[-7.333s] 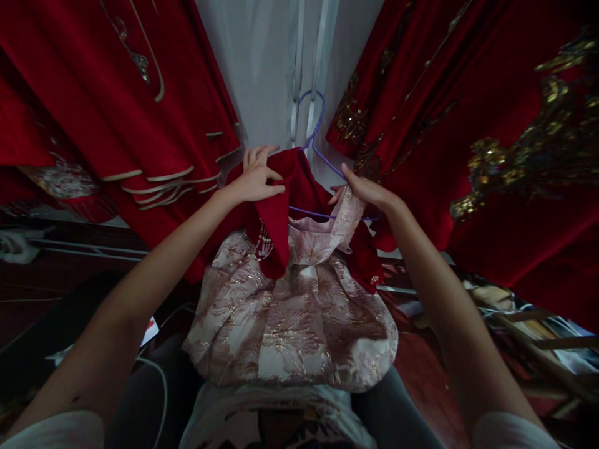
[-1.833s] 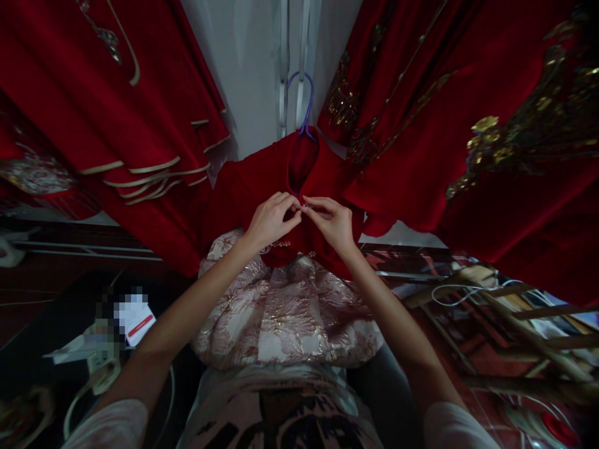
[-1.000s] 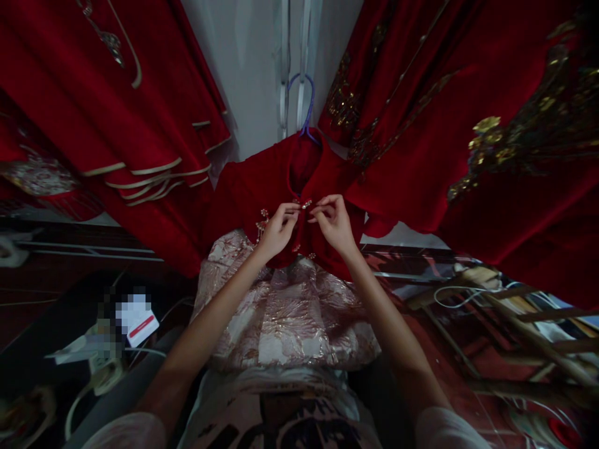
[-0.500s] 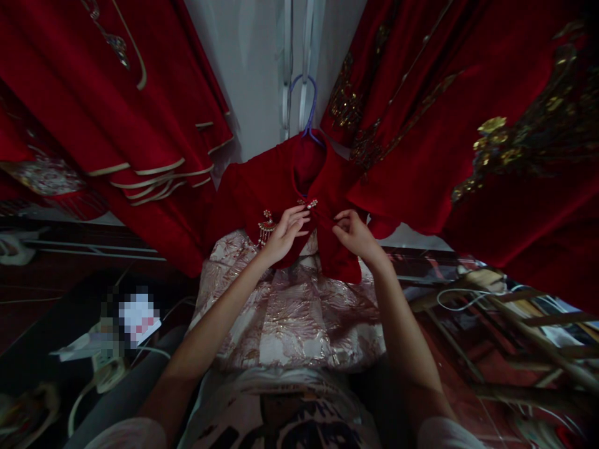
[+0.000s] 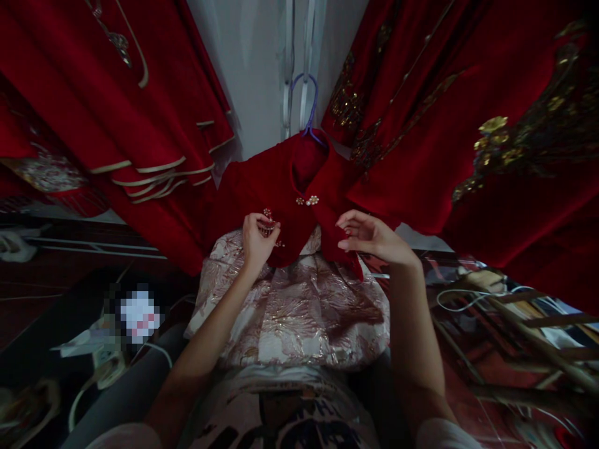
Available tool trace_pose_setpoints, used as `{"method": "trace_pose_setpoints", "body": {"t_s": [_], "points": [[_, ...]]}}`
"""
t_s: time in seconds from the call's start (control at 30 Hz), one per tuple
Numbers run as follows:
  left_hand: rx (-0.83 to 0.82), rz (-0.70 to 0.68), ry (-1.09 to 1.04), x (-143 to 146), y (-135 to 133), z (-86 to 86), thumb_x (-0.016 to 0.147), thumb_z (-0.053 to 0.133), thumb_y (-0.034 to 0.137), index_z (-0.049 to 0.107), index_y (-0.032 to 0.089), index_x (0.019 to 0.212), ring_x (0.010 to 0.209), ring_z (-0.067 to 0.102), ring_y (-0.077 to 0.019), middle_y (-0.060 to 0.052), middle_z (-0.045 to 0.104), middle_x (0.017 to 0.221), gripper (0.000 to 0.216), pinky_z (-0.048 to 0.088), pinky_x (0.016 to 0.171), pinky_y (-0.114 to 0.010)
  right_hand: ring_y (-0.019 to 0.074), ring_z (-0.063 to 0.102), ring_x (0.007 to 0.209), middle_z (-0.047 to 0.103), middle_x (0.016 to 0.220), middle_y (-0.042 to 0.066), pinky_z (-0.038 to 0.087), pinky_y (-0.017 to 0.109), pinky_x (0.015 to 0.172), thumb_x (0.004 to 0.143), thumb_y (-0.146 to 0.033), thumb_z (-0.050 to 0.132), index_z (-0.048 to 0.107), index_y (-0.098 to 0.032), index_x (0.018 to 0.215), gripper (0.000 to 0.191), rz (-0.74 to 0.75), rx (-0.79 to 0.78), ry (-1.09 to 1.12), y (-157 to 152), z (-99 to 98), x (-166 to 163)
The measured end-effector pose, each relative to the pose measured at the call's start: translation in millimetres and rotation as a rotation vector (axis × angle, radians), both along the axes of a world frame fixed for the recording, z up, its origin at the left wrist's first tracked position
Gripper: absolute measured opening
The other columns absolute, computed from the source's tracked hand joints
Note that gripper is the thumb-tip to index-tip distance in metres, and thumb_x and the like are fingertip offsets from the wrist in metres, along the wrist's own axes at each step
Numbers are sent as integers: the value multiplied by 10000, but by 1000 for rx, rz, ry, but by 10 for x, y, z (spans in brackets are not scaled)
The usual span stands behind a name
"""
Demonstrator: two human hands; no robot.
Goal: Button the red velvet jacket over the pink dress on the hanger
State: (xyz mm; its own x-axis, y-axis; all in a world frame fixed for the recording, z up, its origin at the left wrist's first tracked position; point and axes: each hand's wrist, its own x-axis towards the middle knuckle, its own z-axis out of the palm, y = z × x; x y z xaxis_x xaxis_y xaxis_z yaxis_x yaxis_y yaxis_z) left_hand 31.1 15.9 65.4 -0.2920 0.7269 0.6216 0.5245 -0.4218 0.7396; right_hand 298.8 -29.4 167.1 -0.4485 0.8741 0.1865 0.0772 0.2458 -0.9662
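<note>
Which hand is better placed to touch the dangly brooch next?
Probably the left hand: it's right at the tasselled brooch, while the right hand is by the red jacket's opposite side.

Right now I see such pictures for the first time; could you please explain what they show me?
There is no machine. The left hand and right hand are bare and belong to a person. Each picture comes from one camera worn on that person's head, looking forward and down. In the middle, a red jacket hangs on a purple hanger, with a clasp below its neck opening. A pale dress shows beneath. The left hand is at the brooch; whether it grips is hard to tell. The right hand is by the jacket's other side, thumb and fingers apart. More red clothes hang on both sides.
</note>
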Motion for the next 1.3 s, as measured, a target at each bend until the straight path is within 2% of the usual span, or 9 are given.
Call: {"method": "trace_pose_setpoints", "body": {"t_s": [0.07,0.2,0.33,0.43,0.53,0.73,0.93,1.1,1.3], "points": [[-27,-16,14,-52,69,-65,756,722,289,507,193,897,690,546,-102,-7,582,894,276,470,628,-228,109,633,738,652,862,-4,568,253,681,620,-285,846,631,-219,920,375,-17,-1,17,46,-51,-108],[-49,-21,38,-64,154,-103,796,690,307,503,196,908,700,571,-111,-9,600,866,245,476,642,-237,122,657,632,709,741,8,587,278,637,611,-326,849,707,-194,879,330,-151,-6,33,132,-185,-424],[-54,-8,45,-69,175,-70,806,670,292,515,200,914,694,581,-112,-6,615,846,210,480,648,-239,154,699,670,763,827,58,603,309,677,662,-355,811,755,-182,933,325,-201,32,54,294,-397,-740],[-50,-87,-87,-90,191,-44,793,667,262,539,195,939,727,620,-112,-9,650,848,205,497,663,-230,170,724,766,768,910,68,602,310,726,739,-349,749,751,-189,993,300,-253,147,8,464,-548,-939],[-65,-217,-267,-121,214,-27,781,670,283,608,176,924,784,661,-120,-32,700,873,189,526,728,-247,163,727,771,766,912,53,598,295,737,776,-308,717,756,-210,984,234,-294,271,-107,614,-636,-1112],[-184,-307,-459,-186,201,14,776,663,427,711,152,894,795,702,-164,-70,750,914,304,571,830,-345,134,711,727,746,914,43,597,280,763,814,-259,680,762,-216,971,182,-336,372,-157,723,-678,-1331],[-177,-357,-366,-230,143,36,727,743,362,736,154,956,855,713,-180,-75,756,945,310,567,888,-362,130,703,699,733,940,50,603,273,714,823,-280,670,760,-208,979,194,-416,362,-112,673,-690,-1385],[-178,-338,-353,-256,149,14,732,733,337,746,152,933,818,716,-181,-77,760,934,273,572,864,-370,116,698,680,729,940,45,599,245,691,830,-281,664,763,-200,961,183,-446,373,-93,648,-691,-1414],[-164,-356,-286,-296,222,-4,720,712,308,705,153,850,767,693,-156,-60,739,859,202,569,802,-325,132,704,678,746,921,45,595,261,696,836,-296,661,762,-197,926,168,-471,387,-142,651,-684,-1415]]}}
